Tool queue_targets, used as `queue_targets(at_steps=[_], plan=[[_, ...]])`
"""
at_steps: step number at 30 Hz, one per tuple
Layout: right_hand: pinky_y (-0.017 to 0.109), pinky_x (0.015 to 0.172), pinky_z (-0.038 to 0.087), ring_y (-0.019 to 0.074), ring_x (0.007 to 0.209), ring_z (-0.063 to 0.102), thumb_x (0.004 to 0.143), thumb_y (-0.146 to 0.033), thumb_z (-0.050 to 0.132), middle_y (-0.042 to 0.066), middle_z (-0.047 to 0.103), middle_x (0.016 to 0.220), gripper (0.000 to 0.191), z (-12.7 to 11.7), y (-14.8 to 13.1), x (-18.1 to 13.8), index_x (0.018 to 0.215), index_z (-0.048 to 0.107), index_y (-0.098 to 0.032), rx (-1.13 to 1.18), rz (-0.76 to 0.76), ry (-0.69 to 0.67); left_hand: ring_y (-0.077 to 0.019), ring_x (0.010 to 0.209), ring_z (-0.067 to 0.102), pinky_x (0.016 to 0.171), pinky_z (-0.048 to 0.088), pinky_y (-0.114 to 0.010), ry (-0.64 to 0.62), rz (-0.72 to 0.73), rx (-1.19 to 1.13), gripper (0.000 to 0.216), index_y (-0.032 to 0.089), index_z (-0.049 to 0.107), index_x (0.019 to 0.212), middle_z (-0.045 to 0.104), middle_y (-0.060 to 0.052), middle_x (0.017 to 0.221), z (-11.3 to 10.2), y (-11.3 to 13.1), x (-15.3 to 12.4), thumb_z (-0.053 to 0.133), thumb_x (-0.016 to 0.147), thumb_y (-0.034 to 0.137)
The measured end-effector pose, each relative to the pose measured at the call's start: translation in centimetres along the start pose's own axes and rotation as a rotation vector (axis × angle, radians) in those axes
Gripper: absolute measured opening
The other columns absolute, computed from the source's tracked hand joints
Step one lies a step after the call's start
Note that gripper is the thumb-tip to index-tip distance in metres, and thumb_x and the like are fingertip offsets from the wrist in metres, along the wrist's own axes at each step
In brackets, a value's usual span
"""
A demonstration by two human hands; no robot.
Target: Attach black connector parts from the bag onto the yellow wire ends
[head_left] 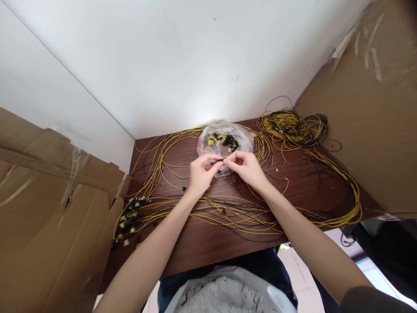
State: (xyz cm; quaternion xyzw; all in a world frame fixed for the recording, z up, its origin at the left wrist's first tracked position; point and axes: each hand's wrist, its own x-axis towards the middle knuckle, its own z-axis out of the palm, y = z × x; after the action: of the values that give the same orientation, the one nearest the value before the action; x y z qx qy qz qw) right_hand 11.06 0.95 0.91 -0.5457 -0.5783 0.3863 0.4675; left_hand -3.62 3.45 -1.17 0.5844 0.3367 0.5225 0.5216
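Two hands meet over the bench (202, 243). The left hand (200, 171) and right hand (247, 167) each close their grip on one tiny black part (220, 161), fingertips pinched tight so the small thing cannot slip. Just behind the grip sits a clear bag (224, 141) of more parts, close for easy picking. Yellow wires (228, 215) lie under the wrists.

Table (202, 243): dark reddish-brown wood grain. Wires (241, 215): yellow and black. Plastic bag (224, 141), frame centre: transparent, containing yellow and black connectors. Cardboard (42, 208), frame left: plain tan. Wall (182, 65): white.
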Motion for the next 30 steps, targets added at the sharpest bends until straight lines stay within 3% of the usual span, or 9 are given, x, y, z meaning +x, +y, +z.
queue_targets(at_steps=[10,20,30], plan=[[0.026,0.059,0.045,0.0136,0.064,0.058,0.069,-0.032,0.066,0.005,0.067,0.073,0.021,-0.15,-0.02,0.12,0.081,0.068,-0.014,0.123,0.065,0.012,-0.0156,0.073,0.066,0.069,0.056,-0.028,0.043,-0.022,0.007,0.015,0.014,0.068,0.081,0.068,-0.005,0.082,-0.10,-0.16,0.10,0.071,0.068,0.022],[0.030,0.070,0.050,0.0132,0.065,0.061,0.062,-0.029,0.072,0.002,0.064,0.071,0.023,0.00,-0.09,0.23,0.077,0.061,-0.016,0.250,0.086,0.047,-0.0166,0.074,0.066,0.070,0.057,-0.030,0.039,-0.035,-0.019,0.017,0.014,0.068,0.080,0.068,-0.005,0.081,-0.04,-0.07,0.07,0.072,0.067,0.023],[0.024,0.056,0.043,0.0086,0.056,0.053,0.055,-0.027,0.076,-0.001,0.060,0.063,0.025,0.28,-0.32,0.03,0.069,0.059,-0.016,0.403,0.176,0.069,-0.0156,0.074,0.065,0.071,0.057,-0.030,0.044,-0.044,-0.054,0.017,0.013,0.067,0.078,0.067,-0.005,0.082,0.16,0.56,-0.06,0.074,0.065,0.021]])
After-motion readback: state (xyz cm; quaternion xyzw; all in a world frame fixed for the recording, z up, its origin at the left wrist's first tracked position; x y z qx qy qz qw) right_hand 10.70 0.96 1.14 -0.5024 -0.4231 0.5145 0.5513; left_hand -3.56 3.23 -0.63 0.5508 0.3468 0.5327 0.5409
